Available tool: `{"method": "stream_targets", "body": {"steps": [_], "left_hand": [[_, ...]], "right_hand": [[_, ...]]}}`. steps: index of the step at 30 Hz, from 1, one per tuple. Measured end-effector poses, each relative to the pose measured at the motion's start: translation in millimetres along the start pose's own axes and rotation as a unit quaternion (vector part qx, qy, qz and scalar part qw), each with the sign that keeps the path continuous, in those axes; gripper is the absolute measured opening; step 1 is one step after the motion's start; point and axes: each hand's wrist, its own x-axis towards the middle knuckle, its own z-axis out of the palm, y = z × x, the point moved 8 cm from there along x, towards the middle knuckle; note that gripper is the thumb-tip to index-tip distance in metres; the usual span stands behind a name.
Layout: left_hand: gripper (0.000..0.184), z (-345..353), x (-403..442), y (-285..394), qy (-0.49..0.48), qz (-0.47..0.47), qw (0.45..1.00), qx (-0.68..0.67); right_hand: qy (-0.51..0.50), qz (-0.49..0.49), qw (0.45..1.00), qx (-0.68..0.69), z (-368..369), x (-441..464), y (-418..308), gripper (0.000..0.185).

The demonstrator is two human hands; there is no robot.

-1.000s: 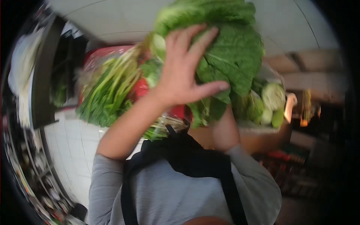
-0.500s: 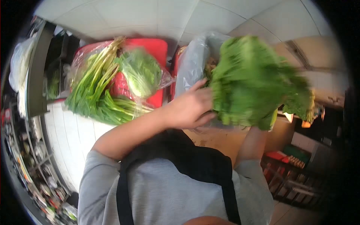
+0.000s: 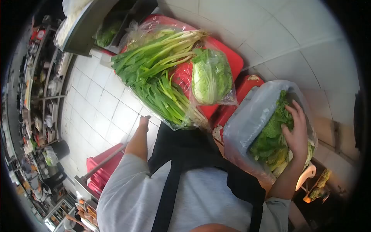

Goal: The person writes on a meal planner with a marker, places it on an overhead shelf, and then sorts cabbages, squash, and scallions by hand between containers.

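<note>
On the right, my right hand lies over leafy greens inside a bin lined with a translucent grey bag. Its fingers are spread and touch the leaves. My left hand hangs low at my left side, above the tiled floor; most of its fingers are hidden. In front of me, a bagged napa cabbage and bunches of spring onions in clear plastic rest on a red stool-like surface.
A tiled wall stands behind the vegetables. Pink-red plastic containers sit at lower left beside a metal rail. Crowded shelves line the far left, and a dark-edged counter is at upper left.
The large leafy greens held up before me have gone down into the lined bin with my right hand. My left hand has swung away to the left. The view has turned.
</note>
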Motion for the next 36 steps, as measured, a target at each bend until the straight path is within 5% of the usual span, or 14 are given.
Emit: {"method": "stream_targets", "body": {"steps": [3, 5, 7, 9, 14, 18, 20, 22, 25, 27, 29, 32, 34, 36], "left_hand": [[0.046, 76, 3, 2, -0.133, -0.014, 0.972, -0.195], [0.045, 113, -22, 34, -0.222, -0.027, 0.880, -0.419], [0.043, 129, -59, 83, -0.292, -0.022, 0.732, -0.615], [0.040, 117, -112, 127, -0.301, -0.014, 0.697, -0.651], [0.052, 177, -110, 202, -0.418, 0.097, 0.562, -0.707], [0.059, 174, -151, 237, -0.347, 0.060, 0.726, -0.591], [0.069, 163, -121, 202, -0.263, 0.059, 0.875, -0.403], [0.056, 122, -120, 182, -0.254, 0.083, 0.930, -0.252], [0.047, 91, -77, 144, -0.342, 0.131, 0.922, 0.126], [0.044, 82, -80, 152, -0.362, 0.403, 0.723, 0.428], [0.036, 61, -112, 161, -0.469, 0.382, 0.655, 0.454], [0.032, 47, -159, 184, -0.552, 0.262, 0.643, 0.462], [0.031, 67, -159, 202, -0.578, 0.323, 0.630, 0.406], [0.036, 96, -153, 226, -0.629, 0.182, 0.734, 0.180]], "right_hand": [[-0.033, -0.061, 0.992, 0.105, 49, 70, -70, 0.050], [-0.128, -0.011, 0.907, 0.402, 150, 114, -88, 0.064], [-0.131, 0.112, 0.917, 0.359, 242, 142, -84, 0.103], [-0.072, 0.215, 0.962, 0.151, 286, 149, -81, 0.119], [0.079, 0.259, 0.960, 0.071, 298, 156, -77, 0.091], [0.173, 0.145, 0.969, 0.105, 288, 181, -68, 0.058], [0.147, 0.120, 0.971, 0.146, 294, 194, -56, 0.056], [0.147, 0.102, 0.964, 0.195, 289, 192, -53, 0.052], [0.087, 0.174, 0.870, 0.452, 282, 186, -47, 0.050], [0.176, 0.158, 0.898, 0.372, 270, 188, -19, 0.051], [0.241, 0.253, 0.872, 0.343, 263, 189, 28, 0.052], [0.230, 0.361, 0.667, 0.610, 284, 198, 76, 0.049], [0.230, 0.363, 0.664, 0.612, 293, 197, 83, 0.048], [0.217, 0.356, 0.690, 0.592, 280, 197, 61, 0.046]]}}
